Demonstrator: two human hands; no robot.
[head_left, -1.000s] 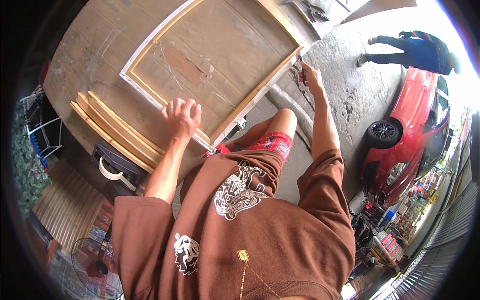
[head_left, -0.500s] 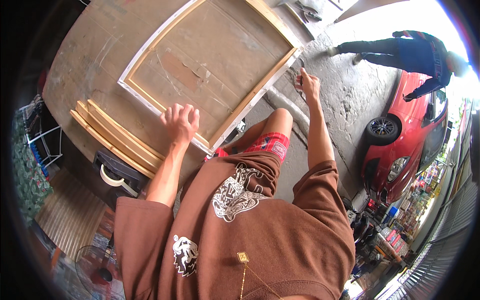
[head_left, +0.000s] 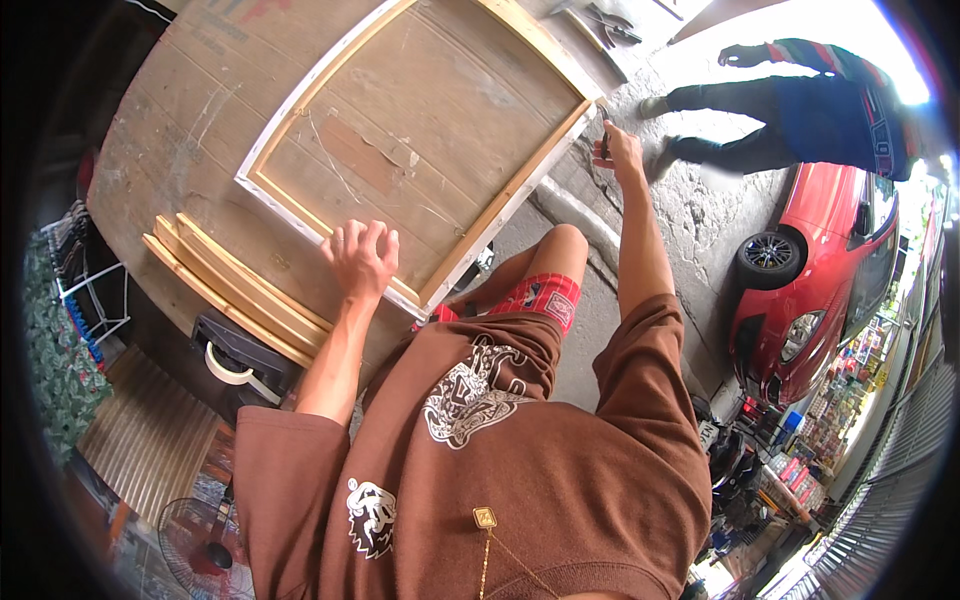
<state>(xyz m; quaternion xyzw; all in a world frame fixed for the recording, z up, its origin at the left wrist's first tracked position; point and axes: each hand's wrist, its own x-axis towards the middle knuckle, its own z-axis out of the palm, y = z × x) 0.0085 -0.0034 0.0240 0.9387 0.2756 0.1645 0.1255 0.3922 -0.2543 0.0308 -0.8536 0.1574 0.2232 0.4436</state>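
A wooden stretcher frame [head_left: 278,124] with white edging lies on the brown table, tilted across it. Inside it shows a brown surface with a darker patch and thin stray strands. My left hand [head_left: 360,258] rests at its near left rail, fingers curled over the edge. Off the right corner of the frame, my right hand [head_left: 621,155] is closed around a small dark tool [head_left: 605,146]; its tip points toward the corner, and its kind cannot be made out.
Loose wooden strips [head_left: 235,285] lie on the table [head_left: 150,165] left of my arm, near a dark case with a cream handle [head_left: 232,368]. Metal tools [head_left: 610,22] sit at the far edge. A person [head_left: 800,120] walks beside a red car [head_left: 825,260]. A fan [head_left: 205,550] stands lower left.
My right hand has shifted slightly, bringing the tool nearer the frame's corner. My left hand stays at the rail. The person beyond has stepped closer to the car's near side.
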